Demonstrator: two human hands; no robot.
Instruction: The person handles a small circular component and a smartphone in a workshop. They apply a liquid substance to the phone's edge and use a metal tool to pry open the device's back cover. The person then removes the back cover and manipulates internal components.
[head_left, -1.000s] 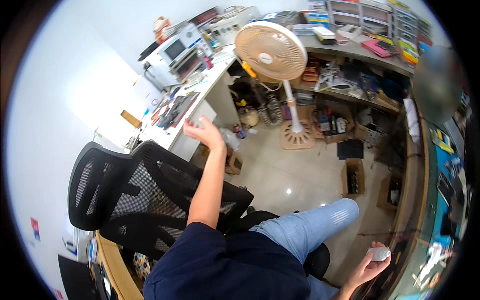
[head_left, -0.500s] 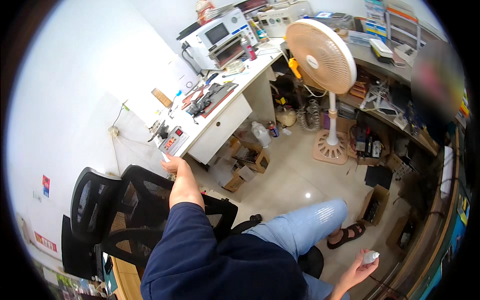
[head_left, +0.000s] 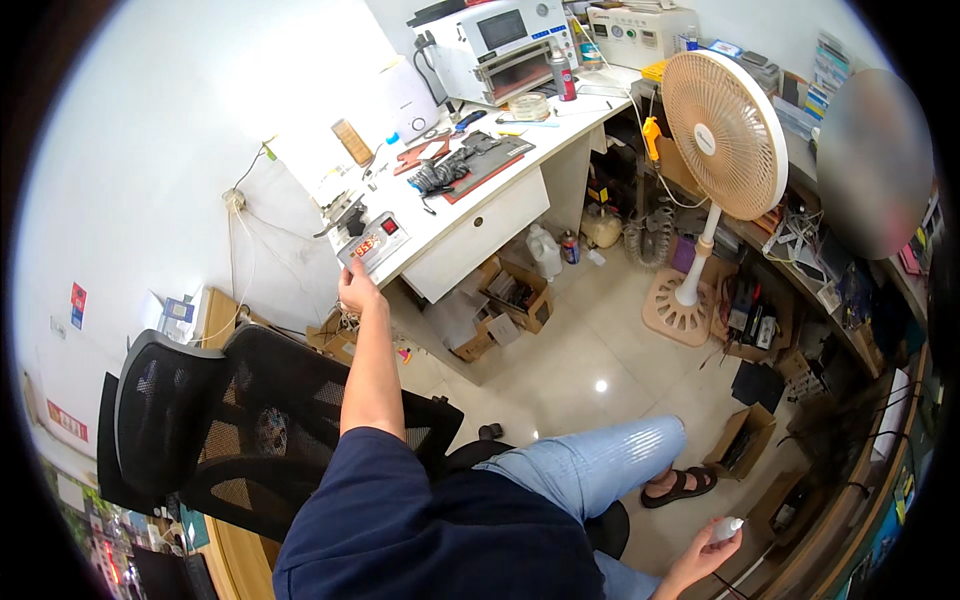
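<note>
My left arm stretches forward to the white desk [head_left: 430, 250]. My left hand [head_left: 360, 289] is at the desk's near left corner, a finger at the front panel of a grey control box [head_left: 375, 242] with a lit red display and a red switch. No object shows in that hand, and some of its fingers are curled. At the lower right, low beside my knee, my right hand [head_left: 700, 556] is closed round a small translucent bottle [head_left: 722, 531] with a white nozzle tip.
A black mesh office chair [head_left: 270, 420] stands at my left. A pedestal fan [head_left: 722, 135] is ahead to the right. On the desk are a white oven [head_left: 500, 50], a spray can [head_left: 563, 75] and a dark mat [head_left: 490, 160]. Cardboard boxes [head_left: 515, 295] sit below.
The view has shifted, so the desk and fan appear farther right. My left hand has moved up from the desk corner to the control box's panel. My right hand still holds the bottle.
</note>
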